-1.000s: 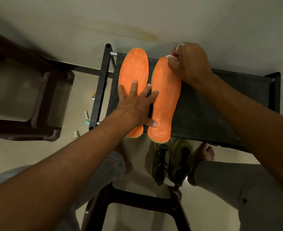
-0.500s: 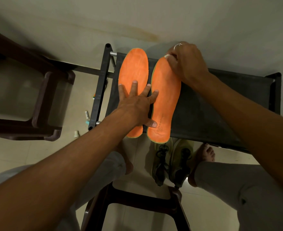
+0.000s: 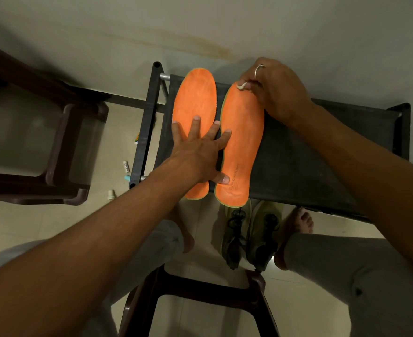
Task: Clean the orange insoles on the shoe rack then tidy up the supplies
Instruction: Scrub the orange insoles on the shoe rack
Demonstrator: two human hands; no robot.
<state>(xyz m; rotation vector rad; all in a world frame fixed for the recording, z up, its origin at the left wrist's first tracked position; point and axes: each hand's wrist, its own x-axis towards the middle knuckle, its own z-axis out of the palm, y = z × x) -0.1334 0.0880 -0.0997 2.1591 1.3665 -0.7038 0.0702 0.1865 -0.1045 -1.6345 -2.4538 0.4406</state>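
Observation:
Two orange insoles lie side by side on the black shoe rack (image 3: 322, 152). My left hand (image 3: 199, 152) lies flat with fingers spread across both, pinning the left insole (image 3: 193, 98) and touching the right insole (image 3: 243, 142). My right hand (image 3: 273, 91) is at the toe end of the right insole, fingers pinched on a small white wipe (image 3: 241, 86) pressed against the insole's tip. Most of the wipe is hidden inside the fingers.
A pair of olive shoes (image 3: 249, 234) stands on the floor under the rack's front edge, between my bare feet. Small items lie on the floor left of the rack: a white tube (image 3: 126, 166), a white cap (image 3: 111, 194). Dark plastic stools stand at left (image 3: 62, 152) and in front (image 3: 200, 290).
My right hand has shifted slightly at the toe of the right insole with the wipe. The left hand and both insoles have stayed put.

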